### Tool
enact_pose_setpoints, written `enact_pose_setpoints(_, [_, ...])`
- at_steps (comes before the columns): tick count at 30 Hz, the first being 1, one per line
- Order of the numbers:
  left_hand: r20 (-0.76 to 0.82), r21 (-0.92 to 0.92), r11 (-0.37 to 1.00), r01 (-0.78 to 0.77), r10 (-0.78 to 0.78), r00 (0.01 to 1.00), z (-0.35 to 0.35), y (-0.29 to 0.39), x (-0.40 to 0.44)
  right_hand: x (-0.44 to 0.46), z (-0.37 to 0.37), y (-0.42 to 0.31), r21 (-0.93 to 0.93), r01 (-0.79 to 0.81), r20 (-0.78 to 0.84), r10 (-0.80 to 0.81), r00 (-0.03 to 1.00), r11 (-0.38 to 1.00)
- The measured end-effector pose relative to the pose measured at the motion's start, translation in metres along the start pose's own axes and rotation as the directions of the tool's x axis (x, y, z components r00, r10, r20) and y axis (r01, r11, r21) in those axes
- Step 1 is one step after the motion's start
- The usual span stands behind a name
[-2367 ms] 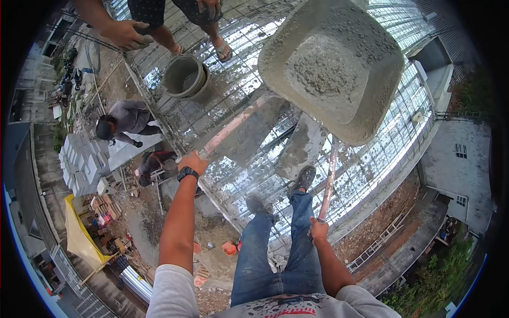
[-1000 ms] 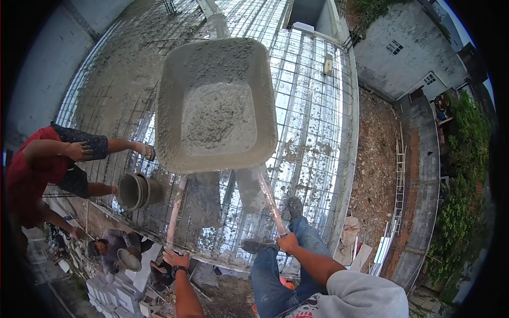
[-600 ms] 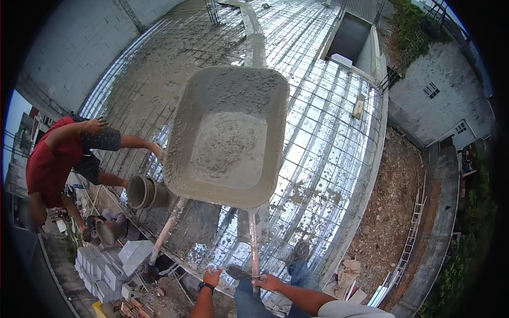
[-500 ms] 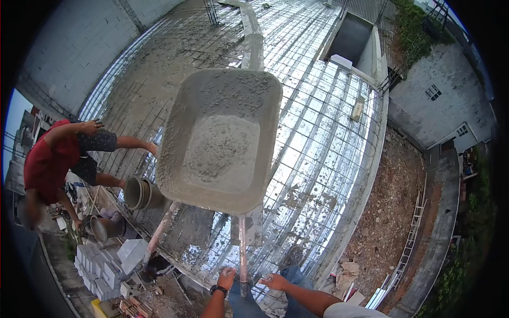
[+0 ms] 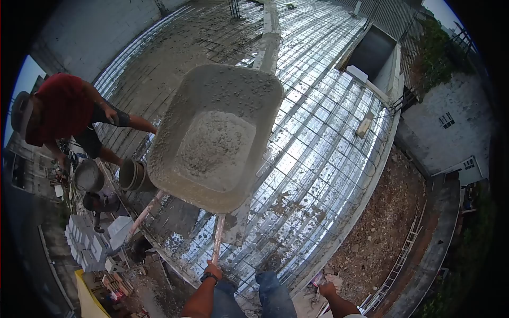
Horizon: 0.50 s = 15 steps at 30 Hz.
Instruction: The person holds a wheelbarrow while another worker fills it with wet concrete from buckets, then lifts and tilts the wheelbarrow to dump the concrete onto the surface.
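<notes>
A wheelbarrow (image 5: 254,159) with wet concrete (image 5: 212,143) in its tray stands in front of me. My left hand (image 5: 212,270), with a dark watch on its wrist, is wrapped round the end of the wheelbarrow's right-side handle (image 5: 218,241). The other handle (image 5: 146,213) slants down to the left with no hand of mine on it. My right hand (image 5: 327,289) is off to the right, away from both handles, its fingers curled; whether anything is in them is too small to tell.
A person in red (image 5: 66,108) holds a bucket (image 5: 89,176) at the slab's left edge, beside stacked buckets (image 5: 132,175). Another person (image 5: 101,202) is below, near grey blocks (image 5: 85,241). Rebar mesh (image 5: 313,148) covers the deck; a rectangular opening (image 5: 374,53) lies at upper right.
My left hand has let go of the left handle and now grips the right one. My right hand has left that handle and moved right. The person in red has brought a bucket up.
</notes>
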<state>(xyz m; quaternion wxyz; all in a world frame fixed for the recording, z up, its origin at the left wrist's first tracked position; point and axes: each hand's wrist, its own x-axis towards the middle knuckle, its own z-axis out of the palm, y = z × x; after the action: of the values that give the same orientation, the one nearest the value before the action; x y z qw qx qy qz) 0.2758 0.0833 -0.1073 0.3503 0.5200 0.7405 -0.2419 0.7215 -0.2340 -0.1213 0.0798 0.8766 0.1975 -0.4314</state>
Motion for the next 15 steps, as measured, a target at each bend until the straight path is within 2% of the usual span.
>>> enact_pose_setpoints(2, [0.035,0.024,1.000,0.004,-0.005,0.999,-0.002,0.003,0.004,-0.003,0.035,-0.009,0.034,0.108,-0.010,-0.108,0.994,0.994])
enact_pose_setpoints(3, [0.052,0.036,0.999,0.009,-0.011,0.999,0.001,-0.001,0.008,-0.009,0.041,-0.026,-0.066,0.312,0.100,-0.305,0.947,0.948])
enact_pose_setpoints(4, [0.046,-0.001,1.000,0.015,-0.015,0.999,0.008,-0.007,0.016,-0.017,0.048,-0.044,-0.142,0.509,0.230,-0.472,0.851,0.849])
enact_pose_setpoints(5, [0.040,0.011,1.000,-0.009,0.009,0.999,0.012,-0.010,0.016,0.005,0.104,-0.037,-0.313,0.635,0.190,-0.608,0.771,0.707])
enact_pose_setpoints(6, [0.031,0.021,0.999,-0.033,0.033,0.999,0.011,-0.009,0.016,0.019,0.145,-0.050,0.017,0.478,0.150,-0.475,0.867,0.878])
enact_pose_setpoints(7, [0.020,0.029,0.998,-0.058,0.057,0.998,0.007,-0.008,0.016,0.018,0.176,-0.070,0.345,0.249,0.167,-0.320,0.933,0.905])
enact_pose_setpoints(9, [0.058,-0.093,0.990,-0.102,0.107,0.992,-0.001,-0.009,0.016,-0.055,0.143,-0.156,0.574,0.049,0.359,-0.305,0.882,0.817])
enact_pose_setpoints(10, [0.074,-0.153,0.980,-0.125,0.138,0.988,-0.002,-0.014,0.017,-0.068,0.151,-0.185,0.570,0.090,0.385,-0.362,0.849,0.817])
enact_pose_setpoints(13, [0.033,-0.397,0.847,-0.353,0.398,0.917,0.023,-0.052,0.047,-0.130,0.141,-0.274,0.614,0.119,0.464,-0.479,0.746,0.780])
enact_pose_setpoints(14, [0.013,-0.369,0.848,-0.381,0.415,0.910,0.023,-0.064,0.037,-0.137,0.155,-0.289,0.631,0.157,0.442,-0.518,0.732,0.760])
enact_pose_setpoints(15, [-0.007,-0.297,0.794,-0.530,0.553,0.833,0.031,-0.087,0.041,-0.132,0.174,-0.307,0.641,0.198,0.427,-0.558,0.712,0.742])
